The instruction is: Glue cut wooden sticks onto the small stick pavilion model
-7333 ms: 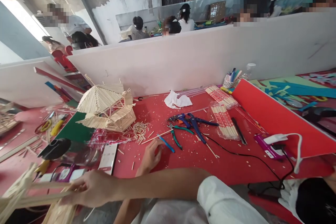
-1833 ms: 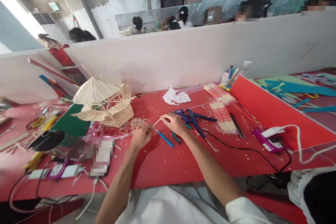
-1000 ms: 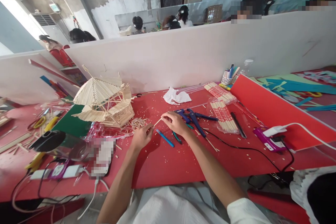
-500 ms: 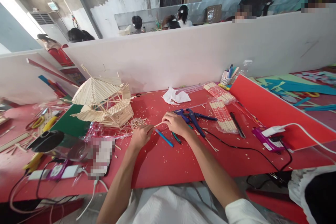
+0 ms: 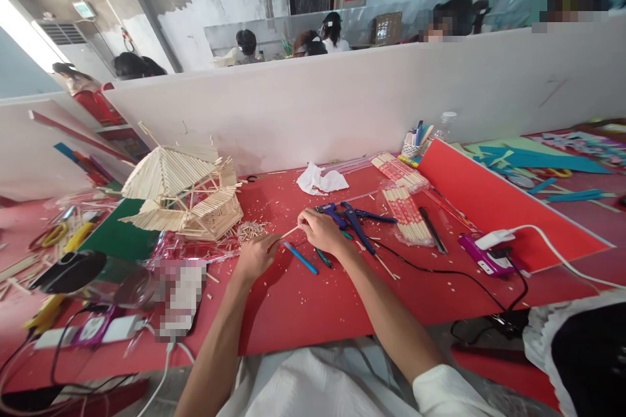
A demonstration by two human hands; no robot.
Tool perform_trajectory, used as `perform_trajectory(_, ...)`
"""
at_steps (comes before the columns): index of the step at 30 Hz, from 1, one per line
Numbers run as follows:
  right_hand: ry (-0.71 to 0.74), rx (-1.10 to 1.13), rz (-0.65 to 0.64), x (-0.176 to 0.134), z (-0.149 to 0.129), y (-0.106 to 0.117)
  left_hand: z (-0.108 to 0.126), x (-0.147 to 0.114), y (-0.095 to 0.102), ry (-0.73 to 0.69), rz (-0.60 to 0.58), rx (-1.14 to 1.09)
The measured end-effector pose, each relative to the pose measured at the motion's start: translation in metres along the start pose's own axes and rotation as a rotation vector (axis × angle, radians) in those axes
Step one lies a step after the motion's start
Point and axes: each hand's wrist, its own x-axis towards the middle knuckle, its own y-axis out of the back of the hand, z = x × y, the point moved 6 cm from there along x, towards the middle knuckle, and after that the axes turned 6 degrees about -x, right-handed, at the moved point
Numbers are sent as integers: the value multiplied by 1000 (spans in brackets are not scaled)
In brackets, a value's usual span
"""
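A thin wooden stick [image 5: 289, 232] spans the gap between my two hands over the red table. My left hand [image 5: 257, 254] pinches its left end, and my right hand [image 5: 317, 229] grips the other end with curled fingers. Just below the stick lies a blue pen [image 5: 300, 257]. Beside my right hand rest a blue glue gun [image 5: 359, 227] and green-handled pliers [image 5: 323, 258], partly hidden by my wrist. To the left stands a pavilion model [image 5: 183, 192] built of wooden sticks, with a heap of short stick pieces [image 5: 250, 230] next to it.
Packs of wooden sticks [image 5: 407, 212] and a black pen [image 5: 433, 230] lie right. A red board [image 5: 499, 202] leans beside a purple power strip [image 5: 489, 257]. On the left are a phone [image 5: 183, 300], a clear bottle [image 5: 112, 280] and cables. White tissue [image 5: 321, 180] lies near the partition.
The view has shifted slightly, so the scene sits a little further left. Both hands keep hold of the stick; a bit more of it shows between them.
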Motion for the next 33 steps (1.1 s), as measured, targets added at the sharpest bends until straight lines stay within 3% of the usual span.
perform_trajectory(6, -192, -84, 73, 1, 30, 22, 1, -2, 9, 37, 105, -34)
perform_trajectory(11, -417, -193, 92, -10, 79, 60, -3, -2, 7, 129, 60, -74)
perform_trajectory(14, -543, -266, 24, -24, 105, 72, -5, -1, 3, 172, 44, -116)
perform_trajectory(17, -643, -304, -148, -39, 123, 68, -7, -1, 3, 177, 90, -131)
perform_trajectory(21, -671, -291, -344, -51, 129, 58, -8, 0, 4, 161, 145, -169)
perform_trajectory(29, -680, -319, -422, -56, 132, 61, -8, -1, 10, 209, 176, -343)
perform_trajectory(33, -668, -318, -418, -55, 129, 62, -12, -1, 15, 271, 270, -667)
